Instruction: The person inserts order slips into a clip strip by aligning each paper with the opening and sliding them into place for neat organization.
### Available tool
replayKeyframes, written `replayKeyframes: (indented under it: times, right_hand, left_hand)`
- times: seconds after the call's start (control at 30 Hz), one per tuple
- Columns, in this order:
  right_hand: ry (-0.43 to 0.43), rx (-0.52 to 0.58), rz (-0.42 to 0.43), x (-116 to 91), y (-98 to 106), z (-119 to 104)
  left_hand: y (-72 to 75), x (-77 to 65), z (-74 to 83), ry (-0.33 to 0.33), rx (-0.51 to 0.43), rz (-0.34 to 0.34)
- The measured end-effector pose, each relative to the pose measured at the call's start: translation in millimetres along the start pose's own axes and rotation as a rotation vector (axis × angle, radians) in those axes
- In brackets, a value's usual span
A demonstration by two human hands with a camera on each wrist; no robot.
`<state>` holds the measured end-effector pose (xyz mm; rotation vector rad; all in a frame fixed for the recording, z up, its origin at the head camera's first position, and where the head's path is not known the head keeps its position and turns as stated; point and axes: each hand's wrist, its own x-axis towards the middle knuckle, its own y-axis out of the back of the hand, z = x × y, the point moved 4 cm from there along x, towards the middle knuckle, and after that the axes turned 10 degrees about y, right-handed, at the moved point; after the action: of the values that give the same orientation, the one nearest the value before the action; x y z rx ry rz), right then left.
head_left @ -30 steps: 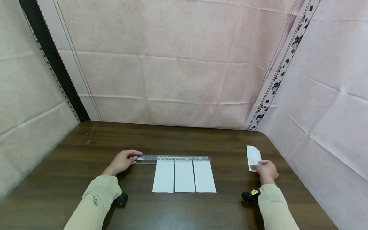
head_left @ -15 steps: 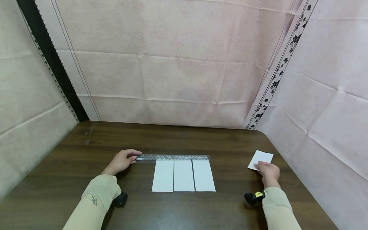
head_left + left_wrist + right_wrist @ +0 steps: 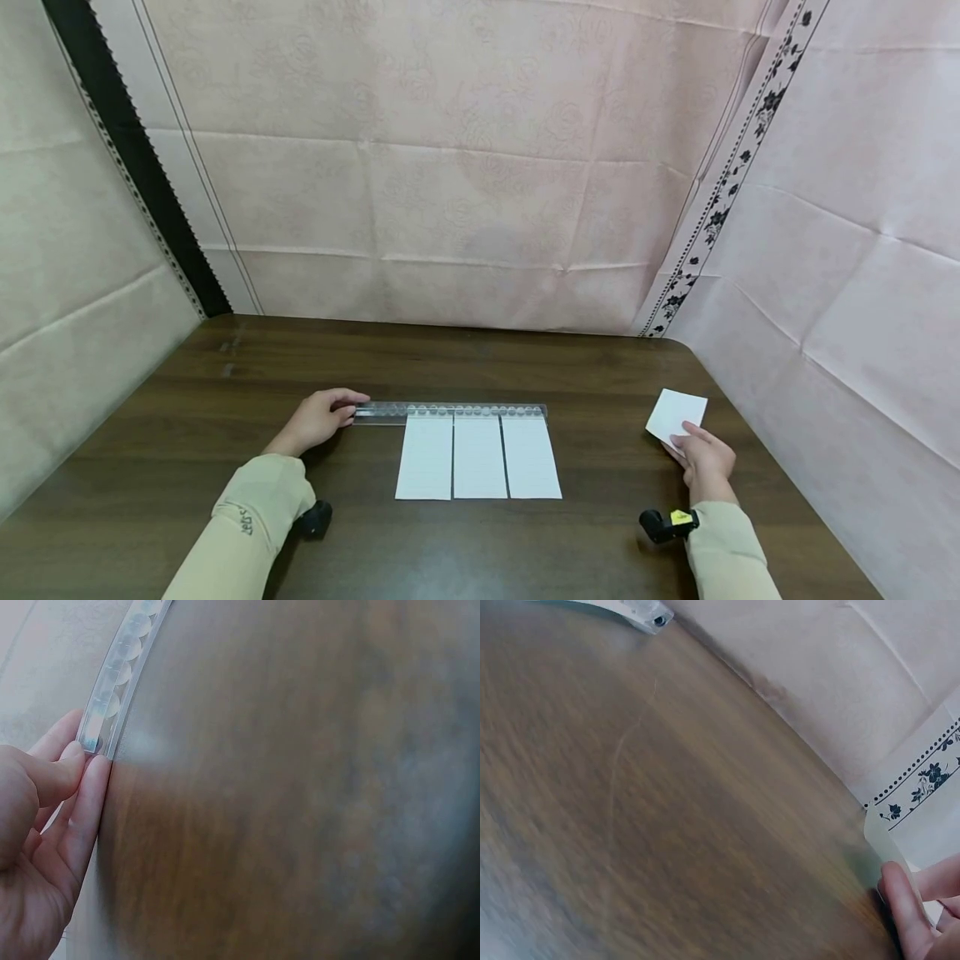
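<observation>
My left hand (image 3: pixel 318 421) pinches the left end of a clear plastic ruler (image 3: pixel 382 410) with round cut-outs along it. In the left wrist view, thumb and fingers close on the end of that ruler (image 3: pixel 120 671). The ruler lies across the top edges of three white paper strips, the left strip (image 3: pixel 427 462), the middle strip (image 3: pixel 481 462) and the right strip (image 3: pixel 532 462), set side by side with thin gaps. At the right, my right hand (image 3: pixel 708 460) holds a small white piece of paper (image 3: pixel 675 412) between thumb and fingers, raised at a tilt. The right wrist view shows this paper (image 3: pixel 889 844) nearly edge-on.
A brown wooden table (image 3: pixel 480 550) carries everything. Pale patterned cloth (image 3: pixel 480 200) hangs behind it and on both sides, with a flowered border (image 3: pixel 720 221) at the right. A black wrist device (image 3: pixel 663 527) hangs by the right sleeve, close over the tabletop.
The paper in my right hand has turned from a near-upright pose to a slanted one, and that hand has shifted slightly right and toward me. Left hand, ruler and strips stay put.
</observation>
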<state>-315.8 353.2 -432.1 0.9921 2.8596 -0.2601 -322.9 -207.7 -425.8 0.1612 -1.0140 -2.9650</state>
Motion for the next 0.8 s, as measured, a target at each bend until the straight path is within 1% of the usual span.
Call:
replayKeyframes:
  times: [0.23, 0.4, 0.67, 0.8]
  right_hand:
    - [-0.021, 0.058, 0.045, -3, -1, 1]
    - [0.003, 0.102, 0.042, -7, -4, 2]
    - [0.004, 0.122, 0.042, -10, -9, 6]
    - [0.016, 0.137, 0.028, -12, -11, 7]
  left_hand:
    - [-0.3, 0.9, -0.2, -0.004, 0.0, 0.0]
    - [-0.3, 1.5, -0.4, -0.016, -0.004, 0.0]
    - [0.2, 1.9, -1.0, -0.02, 0.006, 0.0]
    - [0.7, 2.4, -1.7, -0.019, 0.016, 0.004]
